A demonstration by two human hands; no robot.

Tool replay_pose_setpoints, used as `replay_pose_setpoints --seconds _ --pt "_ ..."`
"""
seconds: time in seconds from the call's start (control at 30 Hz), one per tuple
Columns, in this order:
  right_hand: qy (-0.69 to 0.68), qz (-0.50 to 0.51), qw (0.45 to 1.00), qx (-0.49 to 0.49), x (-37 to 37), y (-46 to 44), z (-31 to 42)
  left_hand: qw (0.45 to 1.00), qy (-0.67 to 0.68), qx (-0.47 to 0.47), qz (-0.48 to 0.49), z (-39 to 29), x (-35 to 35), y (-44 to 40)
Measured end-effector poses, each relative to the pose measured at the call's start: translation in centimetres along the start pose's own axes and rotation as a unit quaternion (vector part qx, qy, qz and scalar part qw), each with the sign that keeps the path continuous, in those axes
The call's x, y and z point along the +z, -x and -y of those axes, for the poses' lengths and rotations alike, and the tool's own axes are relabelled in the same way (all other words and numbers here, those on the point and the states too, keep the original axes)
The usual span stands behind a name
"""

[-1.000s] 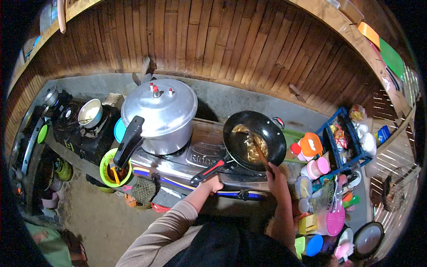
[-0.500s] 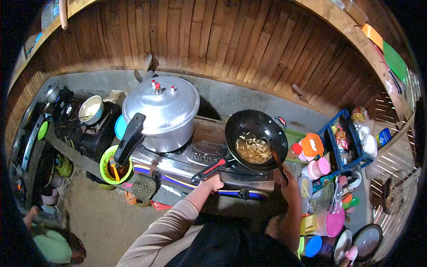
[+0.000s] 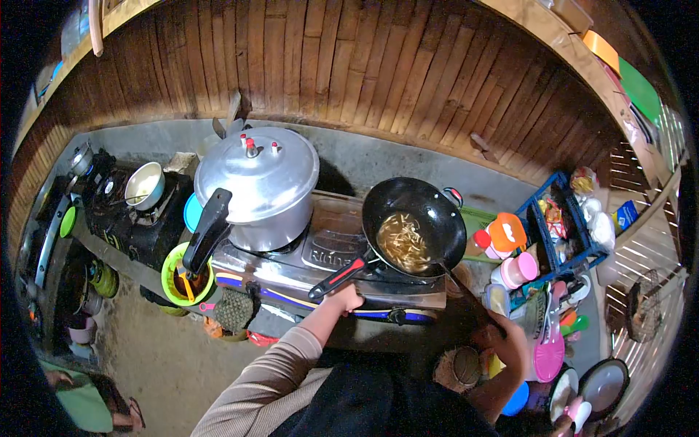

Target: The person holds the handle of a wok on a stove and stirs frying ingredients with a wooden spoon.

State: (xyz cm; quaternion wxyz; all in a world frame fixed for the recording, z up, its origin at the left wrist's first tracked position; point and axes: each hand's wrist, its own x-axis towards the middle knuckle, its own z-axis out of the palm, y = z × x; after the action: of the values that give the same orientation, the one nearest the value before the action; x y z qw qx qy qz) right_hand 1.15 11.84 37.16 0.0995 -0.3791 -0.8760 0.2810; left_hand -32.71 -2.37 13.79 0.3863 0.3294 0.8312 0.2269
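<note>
A black wok (image 3: 451, 211) sits on the right burner of the stove (image 3: 240, 262), with pale strips in brown liquid (image 3: 404, 244) inside. My left hand (image 3: 344, 299) is closed at the stove's front edge, just below the wok's black-and-red handle (image 3: 338, 278). What its fingers grip is hidden. My right hand (image 3: 510, 342) is wrapped round the handle of a long, dark spatula (image 3: 470, 291), to the lower right of the wok. The spatula's far end meets the wok's near right rim. A large silver pressure cooker (image 3: 258, 178) stands on the left burner.
A yellow-green bowl (image 3: 173, 266) with an orange utensil stands left of the stove. Right of the wok are a blue crate (image 3: 564, 226), pink-lidded jars (image 3: 518, 271) and other containers. Another person in green (image 3: 80, 400) is at the lower left. A bamboo wall (image 3: 306, 65) rises behind.
My right hand has drawn back down and right with the spatula, whose end moved from the food to the wok's rim. My left hand stays in place. The person at lower left has shifted.
</note>
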Motion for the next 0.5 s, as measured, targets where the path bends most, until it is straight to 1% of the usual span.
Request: replay_pose_setpoints --seconds 0.07,0.1,0.17,0.2,0.27,0.4,0.47,0.5 --pt "0.039 0.005 0.999 0.021 -0.5 0.4 0.8 1.000 0.018 0.006 0.002 0.9 0.8 -1.0" --pt "0.039 0.005 0.999 0.021 -0.1 0.2 0.0 1.000 0.018 0.006 0.002 0.6 0.6 -0.8" --pt "-0.043 0.021 0.998 0.044 1.0 -0.2 -2.2 1.000 -0.001 0.001 0.006 0.0 0.0 -0.1" --pt "-0.043 0.022 0.998 0.044 1.3 -0.3 -1.6 1.000 -0.001 0.000 0.006 0.2 0.2 -0.4" --pt "0.055 -0.015 0.997 -0.046 2.5 -1.1 0.7 1.000 0.007 -0.006 0.014 0.8 0.8 -1.3" --pt "0.035 0.010 0.998 -0.057 4.9 -3.4 2.8 1.000 0.000 -0.003 0.008 0.2 0.2 -0.5" --pt "-0.020 0.030 0.998 -0.051 6.3 -4.8 3.1 1.000 -0.003 -0.003 0.008 0.3 0.3 -0.6" --pt "-0.021 0.030 0.998 -0.051 7.3 -5.6 2.9 1.000 -0.004 -0.003 0.008 0.4 0.4 -0.8"
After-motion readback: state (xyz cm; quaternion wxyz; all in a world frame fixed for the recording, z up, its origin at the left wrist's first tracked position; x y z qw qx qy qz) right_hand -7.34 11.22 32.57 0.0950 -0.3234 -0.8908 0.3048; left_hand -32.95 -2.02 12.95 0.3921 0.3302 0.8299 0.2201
